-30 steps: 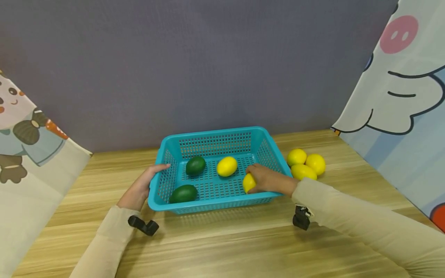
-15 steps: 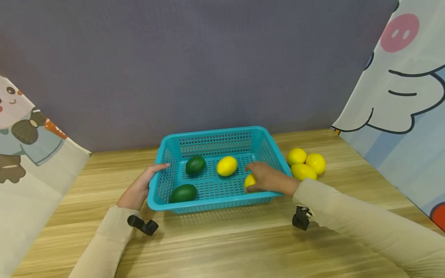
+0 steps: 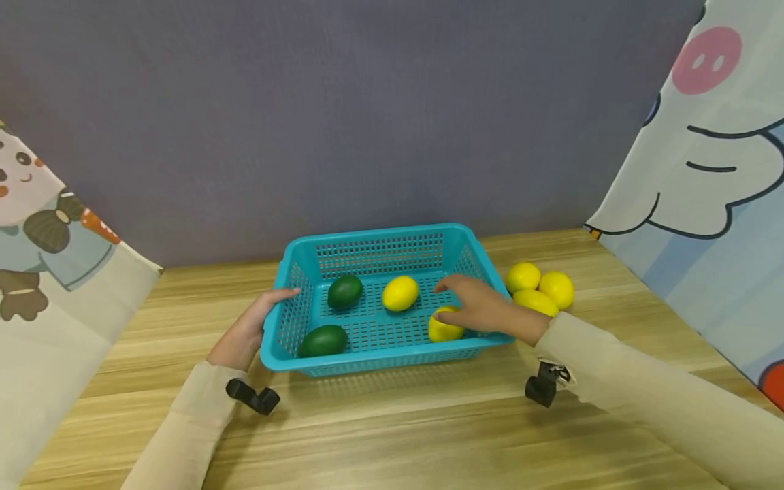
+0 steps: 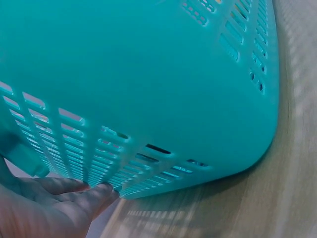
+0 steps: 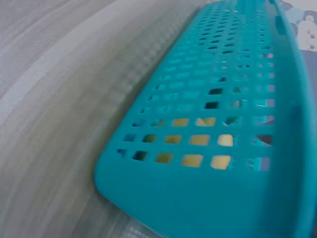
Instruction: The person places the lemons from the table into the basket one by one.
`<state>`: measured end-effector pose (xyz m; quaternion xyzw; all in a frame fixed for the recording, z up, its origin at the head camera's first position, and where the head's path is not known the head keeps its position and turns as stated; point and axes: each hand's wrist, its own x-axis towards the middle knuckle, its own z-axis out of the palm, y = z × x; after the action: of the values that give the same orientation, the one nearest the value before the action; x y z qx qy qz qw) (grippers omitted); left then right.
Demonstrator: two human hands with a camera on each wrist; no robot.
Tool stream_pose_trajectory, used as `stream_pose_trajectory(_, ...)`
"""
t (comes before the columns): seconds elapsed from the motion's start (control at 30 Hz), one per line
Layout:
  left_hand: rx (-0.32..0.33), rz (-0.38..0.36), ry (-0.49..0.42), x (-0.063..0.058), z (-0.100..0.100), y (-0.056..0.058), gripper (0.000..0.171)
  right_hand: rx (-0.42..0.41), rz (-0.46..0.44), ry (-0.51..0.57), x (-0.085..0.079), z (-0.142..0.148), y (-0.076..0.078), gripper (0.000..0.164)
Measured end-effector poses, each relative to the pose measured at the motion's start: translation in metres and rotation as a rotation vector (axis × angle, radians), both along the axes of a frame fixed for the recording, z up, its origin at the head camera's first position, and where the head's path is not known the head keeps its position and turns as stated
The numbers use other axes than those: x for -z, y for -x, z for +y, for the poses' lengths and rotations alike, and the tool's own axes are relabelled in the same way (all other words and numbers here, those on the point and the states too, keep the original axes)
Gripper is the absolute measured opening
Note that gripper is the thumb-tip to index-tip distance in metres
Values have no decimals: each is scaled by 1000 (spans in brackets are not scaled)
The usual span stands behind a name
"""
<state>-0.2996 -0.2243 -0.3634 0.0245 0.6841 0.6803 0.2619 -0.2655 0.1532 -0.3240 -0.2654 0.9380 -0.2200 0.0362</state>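
A wooden table (image 3: 392,435) carries a blue basket (image 3: 392,354). The left hand (image 3: 250,325) grips its left wall, thumb over the rim; the right hand (image 3: 480,304), fingers apart, hovers at the near-right lemon (image 3: 444,332) inside. Two green fruits (image 3: 323,341) lie left, another lemon (image 3: 400,294) mid-basket; three lemons (image 3: 556,290) sit outside, right.

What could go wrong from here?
The right hand is poised over a bright yellow, rounded fruit inside the turquoise perforated plastic basket; its thumb might brush the fruit and roll it. The wrist crosses the basket's side, so withdrawing low could drag it. Three loose yellow fruits beside the basket might get knocked.
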Motion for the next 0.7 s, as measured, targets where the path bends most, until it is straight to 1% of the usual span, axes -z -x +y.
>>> stream_pose_trajectory(0.1, -1, -4, -1, 0, 0, 0, 64, 12, -2, 7, -6, 4, 0, 47)
stream_pose_trajectory(0.2, -9, -23, 8, -1, 0, -1, 66, 22, -12, 45, -12, 8, 0, 47)
stream_pose_trajectory(0.27, -3, -22, -1, -1, 0, -1, 67, 26, -11, 70, -15, 12, 0, 47)
stream_pose_trajectory(0.43, 9, -10, -31, -1, 0, -3, 66, 35, 30, 105, -23, 22, -2, 45)
stream_pose_trajectory(0.57, -3, -9, -35, 0, 0, -4, 65, 33, 38, 140, -28, 32, -3, 45)
stream_pose_trajectory(0.7, 0, -5, -40, 0, 1, -4, 65, 40, 28, 183, -29, 43, -3, 45)
